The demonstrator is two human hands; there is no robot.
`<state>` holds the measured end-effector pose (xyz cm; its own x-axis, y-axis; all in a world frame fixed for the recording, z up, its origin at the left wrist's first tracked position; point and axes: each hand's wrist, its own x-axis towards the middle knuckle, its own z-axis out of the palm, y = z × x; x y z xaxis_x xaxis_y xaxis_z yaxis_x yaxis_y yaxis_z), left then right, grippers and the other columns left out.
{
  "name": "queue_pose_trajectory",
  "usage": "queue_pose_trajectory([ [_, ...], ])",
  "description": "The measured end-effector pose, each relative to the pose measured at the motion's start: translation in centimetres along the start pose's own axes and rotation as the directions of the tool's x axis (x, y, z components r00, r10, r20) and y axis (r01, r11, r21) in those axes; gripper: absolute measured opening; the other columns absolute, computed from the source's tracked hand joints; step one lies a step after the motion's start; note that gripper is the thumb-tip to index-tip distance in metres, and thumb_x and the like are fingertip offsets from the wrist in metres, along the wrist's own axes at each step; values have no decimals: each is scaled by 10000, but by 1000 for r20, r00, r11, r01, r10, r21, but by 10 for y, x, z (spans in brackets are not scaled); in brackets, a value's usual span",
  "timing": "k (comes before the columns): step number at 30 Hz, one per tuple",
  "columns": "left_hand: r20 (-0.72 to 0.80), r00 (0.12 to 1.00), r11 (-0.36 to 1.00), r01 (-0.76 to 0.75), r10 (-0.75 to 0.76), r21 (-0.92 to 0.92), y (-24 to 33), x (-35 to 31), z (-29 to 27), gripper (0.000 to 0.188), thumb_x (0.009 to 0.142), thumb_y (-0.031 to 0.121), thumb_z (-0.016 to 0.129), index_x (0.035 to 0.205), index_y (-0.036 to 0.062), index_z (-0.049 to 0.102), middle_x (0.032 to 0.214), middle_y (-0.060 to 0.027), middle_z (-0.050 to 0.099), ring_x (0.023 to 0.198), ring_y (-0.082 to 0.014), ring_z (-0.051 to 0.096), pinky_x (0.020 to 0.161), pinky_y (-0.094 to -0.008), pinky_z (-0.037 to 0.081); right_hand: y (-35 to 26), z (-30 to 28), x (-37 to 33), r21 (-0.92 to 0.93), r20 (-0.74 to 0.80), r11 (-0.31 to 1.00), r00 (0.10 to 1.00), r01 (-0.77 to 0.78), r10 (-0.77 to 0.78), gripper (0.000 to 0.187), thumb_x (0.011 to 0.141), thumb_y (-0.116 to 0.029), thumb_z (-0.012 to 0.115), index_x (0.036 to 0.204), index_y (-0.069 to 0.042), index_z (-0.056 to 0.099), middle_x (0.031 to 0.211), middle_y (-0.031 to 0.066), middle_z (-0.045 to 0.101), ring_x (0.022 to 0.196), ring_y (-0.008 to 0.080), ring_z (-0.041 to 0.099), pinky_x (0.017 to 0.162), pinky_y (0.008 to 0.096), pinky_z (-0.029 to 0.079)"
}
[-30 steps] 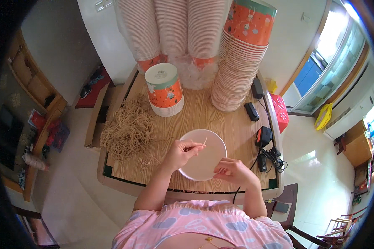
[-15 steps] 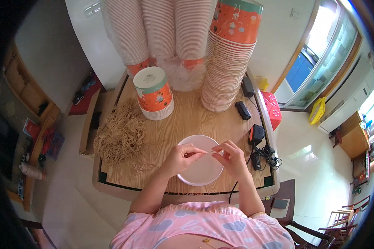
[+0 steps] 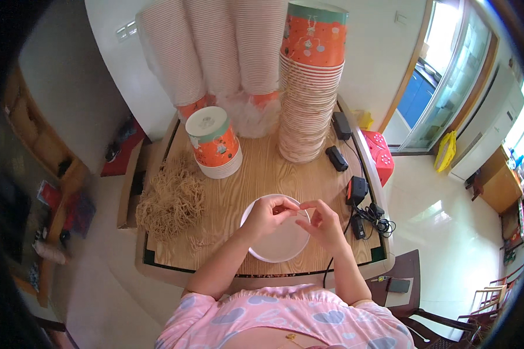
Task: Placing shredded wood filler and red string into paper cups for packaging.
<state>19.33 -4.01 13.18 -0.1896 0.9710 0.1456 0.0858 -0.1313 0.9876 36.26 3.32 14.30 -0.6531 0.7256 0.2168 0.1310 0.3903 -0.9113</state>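
A round white paper tub (image 3: 279, 247) stands with its open mouth up at the near middle of the table. Over its far rim my left hand (image 3: 268, 216) is closed in a pinch. My right hand (image 3: 323, 225) meets it from the right, its forefinger at the left fingertips and its thumb lower, fingers curled. Something thin and pale seems to lie between the fingertips, too small to make out. Left of the tub is a tangled heap of tan twine (image 3: 172, 198). Beyond that heap, a short stack of orange and green paper tubs (image 3: 214, 145) sits upside down.
A tall stack of tubs (image 3: 310, 104) with twine strands about the rims stands at the back. Plastic-wrapped tub stacks (image 3: 212, 46) rise beside it. Black adapters (image 3: 357, 189) and coiled cable (image 3: 378, 224) line the right edge. A red stool (image 3: 378, 154) stands beyond.
My hands have drawn closer together at the tub's rim, and my right thumb and forefinger are farther apart. The whole view has shifted slightly.
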Motion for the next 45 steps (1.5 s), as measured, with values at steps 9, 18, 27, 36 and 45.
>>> queue_pose_trajectory([
  [9, -16, 995, 984, 97, -96, 147, 10, -3, 6, 78, 814, 58, 668, 862, -2, 682, 786, -11, 639, 730, -70, 603, 665, -214, 482, 33, 7, -9, 125, -105, 992, 994, -16, 29, 72, 806, -30, 679, 864, -27, 636, 712, -31, 588, 597, 18, 477, 533, 178, 378],
  [18, -7, 999, 893, 49, -52, 448, -14, 8, 9, 104, 795, 102, 689, 816, 1, 682, 758, -33, 652, 675, -91, 602, 606, -238, 480, 52, 15, -9, 196, -227, 980, 974, 30, 16, 68, 897, -83, 579, 877, -19, 593, 725, 6, 591, 640, 56, 522, 557, 204, 416],
  [27, 35, 999, 789, 4, -33, 614, -17, 7, 15, 103, 760, 142, 650, 757, 39, 648, 712, -84, 608, 644, -217, 611, 590, -335, 474, 80, 14, -8, 268, -223, 956, 959, -115, 178, 94, 902, -96, 571, 949, -17, 593, 788, 42, 627, 660, 94, 580, 591, 234, 478],
  [36, 16, 1000, 769, 11, -27, 639, -18, 4, 16, 101, 757, 144, 651, 742, 45, 639, 726, -87, 598, 650, -237, 612, 591, -354, 477, 85, 20, -9, 247, -210, 965, 968, -86, 140, 99, 895, -74, 572, 974, -24, 605, 807, 45, 636, 679, 102, 593, 598, 234, 484],
  [45, -2, 999, 744, 32, -41, 667, -17, 5, 18, 104, 753, 153, 655, 744, 50, 639, 716, -81, 594, 649, -235, 609, 587, -357, 474, 82, 21, -9, 245, -171, 963, 973, -112, 156, 100, 887, -50, 574, 970, -23, 623, 815, 48, 643, 699, 99, 597, 598, 233, 481],
])
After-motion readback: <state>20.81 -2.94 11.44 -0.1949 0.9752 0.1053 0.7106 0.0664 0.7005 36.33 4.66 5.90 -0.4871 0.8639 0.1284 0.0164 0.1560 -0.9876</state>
